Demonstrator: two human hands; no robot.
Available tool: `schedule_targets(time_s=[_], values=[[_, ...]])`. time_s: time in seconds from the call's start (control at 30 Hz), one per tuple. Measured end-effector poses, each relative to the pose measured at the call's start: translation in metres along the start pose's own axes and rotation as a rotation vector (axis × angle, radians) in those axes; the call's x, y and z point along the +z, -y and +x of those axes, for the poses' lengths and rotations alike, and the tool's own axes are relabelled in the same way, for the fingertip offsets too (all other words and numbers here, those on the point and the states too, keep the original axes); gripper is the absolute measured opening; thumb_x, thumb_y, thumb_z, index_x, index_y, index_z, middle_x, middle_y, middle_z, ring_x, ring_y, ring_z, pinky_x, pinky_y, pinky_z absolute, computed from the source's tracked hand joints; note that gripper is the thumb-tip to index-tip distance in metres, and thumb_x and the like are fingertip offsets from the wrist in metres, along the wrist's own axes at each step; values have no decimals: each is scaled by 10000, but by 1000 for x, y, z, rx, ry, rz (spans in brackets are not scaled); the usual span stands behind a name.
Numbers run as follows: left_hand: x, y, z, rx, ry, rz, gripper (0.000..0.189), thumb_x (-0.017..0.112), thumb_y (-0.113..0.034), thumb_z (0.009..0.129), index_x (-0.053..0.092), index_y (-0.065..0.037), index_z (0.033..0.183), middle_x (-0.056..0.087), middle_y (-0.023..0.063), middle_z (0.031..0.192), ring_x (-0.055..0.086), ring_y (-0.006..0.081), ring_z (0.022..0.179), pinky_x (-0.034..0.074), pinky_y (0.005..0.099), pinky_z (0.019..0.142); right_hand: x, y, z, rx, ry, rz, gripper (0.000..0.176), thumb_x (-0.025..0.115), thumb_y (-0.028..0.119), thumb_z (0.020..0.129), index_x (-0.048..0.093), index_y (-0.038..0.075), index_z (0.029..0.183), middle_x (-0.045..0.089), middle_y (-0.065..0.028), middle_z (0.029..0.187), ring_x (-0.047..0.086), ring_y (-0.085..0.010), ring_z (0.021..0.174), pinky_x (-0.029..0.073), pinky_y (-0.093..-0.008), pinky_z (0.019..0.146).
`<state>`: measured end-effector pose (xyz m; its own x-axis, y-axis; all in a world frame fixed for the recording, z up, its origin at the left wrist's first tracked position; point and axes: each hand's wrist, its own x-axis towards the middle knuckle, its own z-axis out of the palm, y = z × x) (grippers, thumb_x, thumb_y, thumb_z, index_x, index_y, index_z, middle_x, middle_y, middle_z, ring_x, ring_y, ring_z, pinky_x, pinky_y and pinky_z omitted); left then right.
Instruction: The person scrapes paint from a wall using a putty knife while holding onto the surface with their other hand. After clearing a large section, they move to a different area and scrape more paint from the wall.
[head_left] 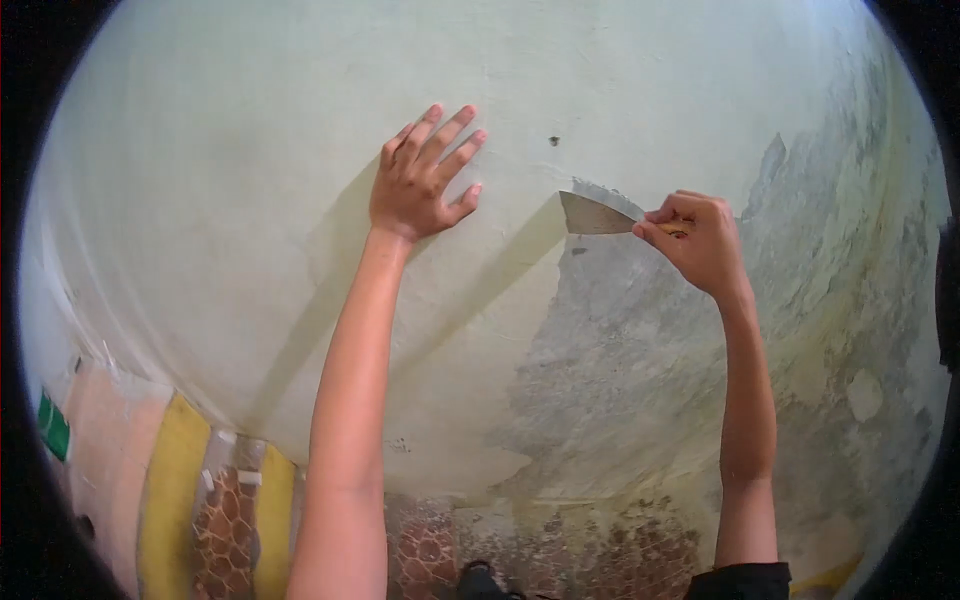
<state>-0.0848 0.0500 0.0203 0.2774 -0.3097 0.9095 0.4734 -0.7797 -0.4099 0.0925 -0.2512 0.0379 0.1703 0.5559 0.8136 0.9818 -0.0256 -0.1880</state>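
Head view: holds a putty knife (602, 217) in the right hand (700, 235), closed round a yellowish handle (678, 231) mostly hidden by the grip. Points the broad metal blade (588, 214) to the left of that hand, with its far edge at the wall (250, 190), where pale green paint borders a bare grey patch (620, 330). Opens the left hand (415, 190) wide, with spread fingers and nothing in hold, well to the left of the right hand and slightly higher. Rests it against the painted surface; cannot tell how fully the palm touches. Between the hands, above the blade, a small dark hole (554, 141). Directly below and left of the right hand, the grey patch; to its right, more stained, peeling surface. Far below the right hand, a black sleeve (745, 581). Far below and left of the left hand, yellow strips (172, 490) beside brown patterned flooring (225, 535), with a green object (53, 428) farther left. Below and between both hands, a dark shoe (479, 580).
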Motion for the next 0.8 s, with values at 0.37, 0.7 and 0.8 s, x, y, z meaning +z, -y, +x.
schedule_targets(time_s=[0.37, 0.7, 0.8], values=[[1, 1, -2, 19, 4, 5, 517, 585, -447, 814, 569, -335, 1318, 442, -131, 1497, 385, 153, 1371, 320, 335, 1062, 13, 10, 1, 18, 147, -21, 195, 817, 110, 752, 696, -40, 775, 699, -120, 760, 645, -160, 657, 497, -325, 588], [1, 1, -3, 6, 32, 1, 524, 584, -449, 823, 552, -349, 1337, 433, -134, 1503, 384, 149, 1372, 326, 332, 1055, -3, 14, 1, 73, 98, -152, 164, 831, 86, 725, 709, -20, 753, 698, -110, 722, 664, -175, 639, 516, -302, 587], [2, 1, -4, 32, 15, 36, 530, 582, -451, 826, 545, -354, 1347, 425, -133, 1510, 383, 146, 1375, 327, 330, 1053, -4, 1, -9, 33, 70, -106, 180, 833, 98, 729, 699, -21, 749, 695, -104, 720, 663, -177, 638, 512, -302, 582]])
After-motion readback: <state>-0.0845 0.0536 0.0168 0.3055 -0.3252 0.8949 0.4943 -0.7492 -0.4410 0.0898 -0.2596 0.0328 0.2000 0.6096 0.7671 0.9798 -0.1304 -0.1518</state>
